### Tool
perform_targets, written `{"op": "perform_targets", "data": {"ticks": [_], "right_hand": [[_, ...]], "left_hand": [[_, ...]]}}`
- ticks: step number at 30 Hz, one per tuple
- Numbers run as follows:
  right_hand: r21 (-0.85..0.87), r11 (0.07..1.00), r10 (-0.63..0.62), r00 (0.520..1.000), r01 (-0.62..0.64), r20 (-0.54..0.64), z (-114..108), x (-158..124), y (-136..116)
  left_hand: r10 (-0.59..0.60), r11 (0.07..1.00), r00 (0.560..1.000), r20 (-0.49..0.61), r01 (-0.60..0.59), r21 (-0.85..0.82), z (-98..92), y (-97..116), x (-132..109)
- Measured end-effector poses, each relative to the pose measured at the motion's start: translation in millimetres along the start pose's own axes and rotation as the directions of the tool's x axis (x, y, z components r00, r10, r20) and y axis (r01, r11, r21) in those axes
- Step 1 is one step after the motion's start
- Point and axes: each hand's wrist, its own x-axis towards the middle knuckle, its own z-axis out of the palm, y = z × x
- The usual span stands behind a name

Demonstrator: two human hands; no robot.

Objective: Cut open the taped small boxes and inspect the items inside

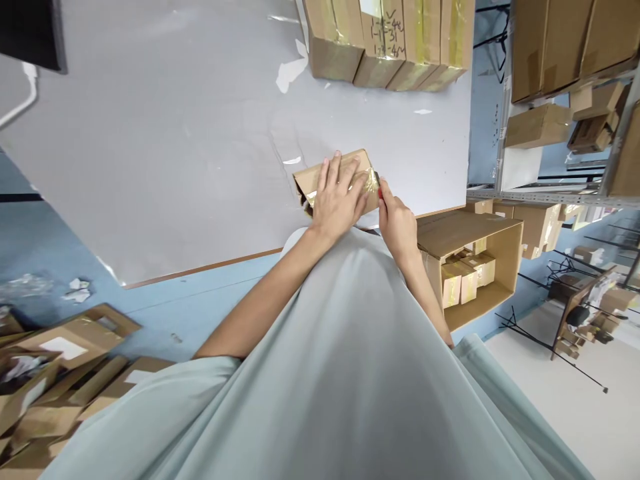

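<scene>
Near the front edge of a grey-topped table [200,167], close to the person's body, a small cardboard box [371,190] lies slightly askew, with clear yellowish tape across it and a dark gap at its left end. The left hand [334,200] lies palm down on top of it, fingers extended and a little spread, pressing on the box rather than gripping around it. At the box's right end, the right hand [399,223] is closed, thumb and fingers pinching a small tool [381,193] with a red part and a dark end; most of it is hidden by the hand, and I cannot tell whether it touches the tape.

Just beyond the box lies a thin white scrap [292,161]. Farther back on the table stands a row of taped cartons [377,63], one bearing handwritten numbers, with a torn white piece [291,72] beside them. A dark device [30,33] with a white cable [25,107] occupies the far left corner.

Right of the person, a large open carton [460,230] holds smaller taped boxes [457,283]. Beyond it, a metal rack [550,198] carries more cartons. At lower left, opened cardboard [83,337] is heaped on the blue floor [165,307].
</scene>
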Motion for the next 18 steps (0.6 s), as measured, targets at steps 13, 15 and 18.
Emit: {"op": "perform_targets", "data": {"ticks": [13,15,18], "right_hand": [[-0.256,0.966,-0.001,0.991,0.036,0.135,-14.6,17.4,-13.1],[-0.267,0.963,-0.006,0.991,0.041,0.131,-16.0,18.8,-18.2],[-0.289,0.957,0.002,0.993,0.031,0.115,-17.8,18.7,-24.6]], "left_hand": [[0.046,0.948,0.997,0.056,-0.062,0.312,1.3,-9.6,-2.3],[0.051,0.951,0.997,0.063,-0.067,0.303,1.4,-10.6,-2.4],[0.065,0.957,0.995,0.082,-0.085,0.278,2.1,-10.4,-3.0]]}}
